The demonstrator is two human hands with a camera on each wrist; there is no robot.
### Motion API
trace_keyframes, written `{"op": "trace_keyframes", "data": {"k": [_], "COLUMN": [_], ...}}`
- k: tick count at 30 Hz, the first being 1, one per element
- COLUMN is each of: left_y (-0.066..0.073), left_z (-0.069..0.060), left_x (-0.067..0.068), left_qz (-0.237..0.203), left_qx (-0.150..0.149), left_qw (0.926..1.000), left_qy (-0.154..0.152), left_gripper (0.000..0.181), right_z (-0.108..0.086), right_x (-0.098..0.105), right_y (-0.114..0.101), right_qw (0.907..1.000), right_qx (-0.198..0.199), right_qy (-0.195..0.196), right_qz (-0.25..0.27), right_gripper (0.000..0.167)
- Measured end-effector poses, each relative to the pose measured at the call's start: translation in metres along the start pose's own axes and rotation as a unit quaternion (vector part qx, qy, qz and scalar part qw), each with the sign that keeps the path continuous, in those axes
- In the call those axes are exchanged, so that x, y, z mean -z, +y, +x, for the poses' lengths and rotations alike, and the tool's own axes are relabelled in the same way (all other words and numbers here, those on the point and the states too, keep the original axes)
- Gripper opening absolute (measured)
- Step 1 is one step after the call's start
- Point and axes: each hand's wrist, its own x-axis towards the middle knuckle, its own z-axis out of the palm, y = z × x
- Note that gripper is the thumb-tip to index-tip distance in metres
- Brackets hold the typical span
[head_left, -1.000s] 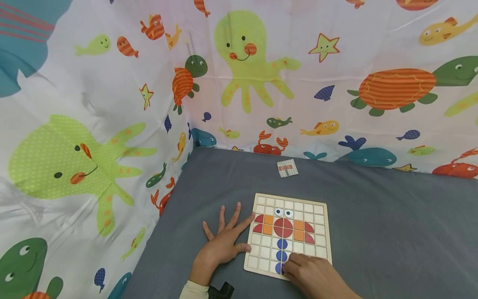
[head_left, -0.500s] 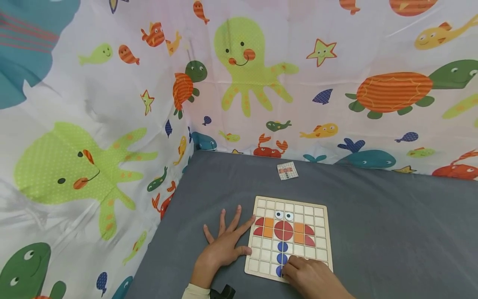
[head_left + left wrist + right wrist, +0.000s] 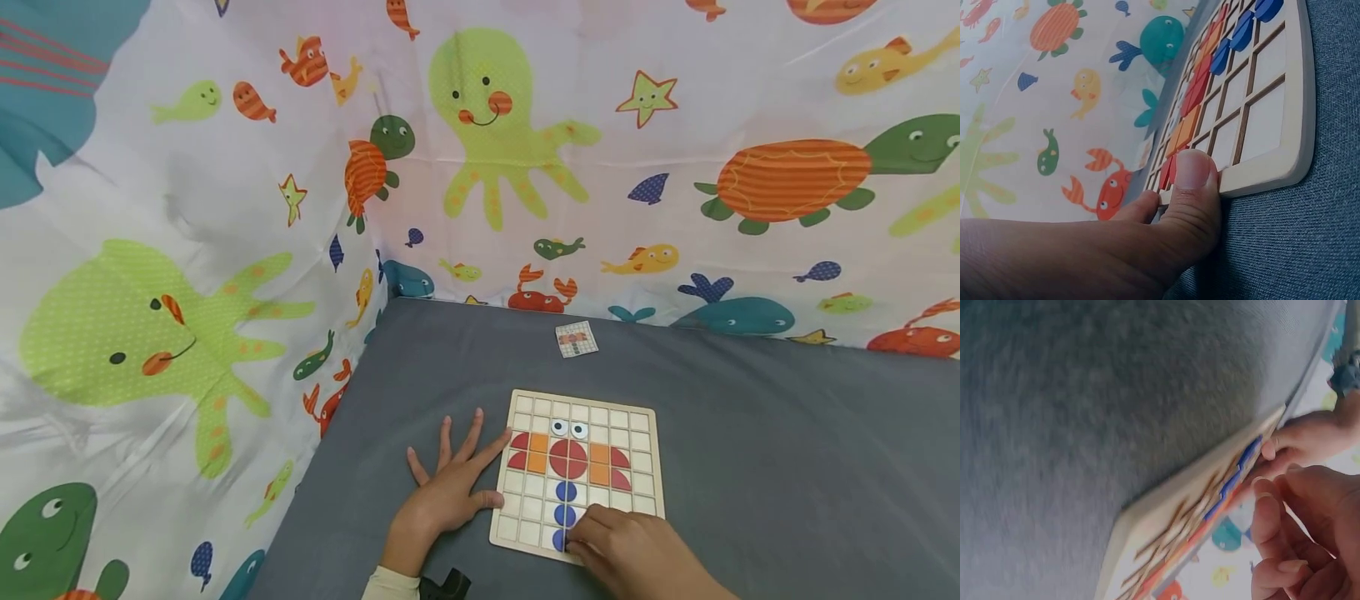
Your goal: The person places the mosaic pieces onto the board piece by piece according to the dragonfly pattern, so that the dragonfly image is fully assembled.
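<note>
A square wooden grid board (image 3: 506,527) lies on the grey cloth, bearing flat colored tiles. Red quarter tiles (image 3: 577,460), orange square tiles (image 3: 537,452) and two eye tiles (image 3: 559,427) fill its upper cells. Blue half-round tiles (image 3: 566,492) run down the middle. My left hand (image 3: 442,500) has its fingers spread, with the thumb and index fingertip on the board's left edge. My right hand (image 3: 630,546) has curled fingers, thumb and index tips pinching at the lowest blue tile (image 3: 559,540); they hide part of it. In the right wrist view the curled right-hand fingers (image 3: 1272,519) show.
A small printed card (image 3: 577,339) with a grid picture lies behind the board. White curtains (image 3: 630,192) with sea animals stand at the back and left of the grey cloth (image 3: 787,467). A black strap device (image 3: 446,585) sits at the left wrist.
The head view shifts slightly. Both hands stay at nearly the same places on the board, and the tiles look unchanged.
</note>
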Motion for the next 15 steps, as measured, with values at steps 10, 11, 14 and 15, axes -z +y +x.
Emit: {"op": "trace_keyframes", "data": {"k": [10,11,14,15], "left_y": [-0.003,-0.003,-0.001,-0.001], "left_z": [-0.005,-0.005,-0.008,-0.008], "left_x": [0.003,0.004,0.011,0.015], "left_qz": [0.006,0.006,0.006,0.008], "left_qx": [-0.014,-0.015,-0.022,-0.025], "left_qw": [0.9999,0.9998,0.9994,0.9991], "left_qy": [0.006,0.008,0.024,0.033], "left_gripper": [0.093,0.092,0.089,0.087], "right_z": [0.005,0.006,0.009,0.009], "right_x": [0.036,0.041,0.059,0.065], "right_y": [0.015,0.018,0.027,0.030], "right_qw": [0.9954,0.9942,0.9897,0.9884], "right_qx": [-0.042,-0.045,-0.059,-0.064], "right_qy": [0.071,0.077,0.090,0.092], "right_qz": [-0.048,-0.059,-0.095,-0.102], "right_gripper": [0.015,0.016,0.020,0.021]}}
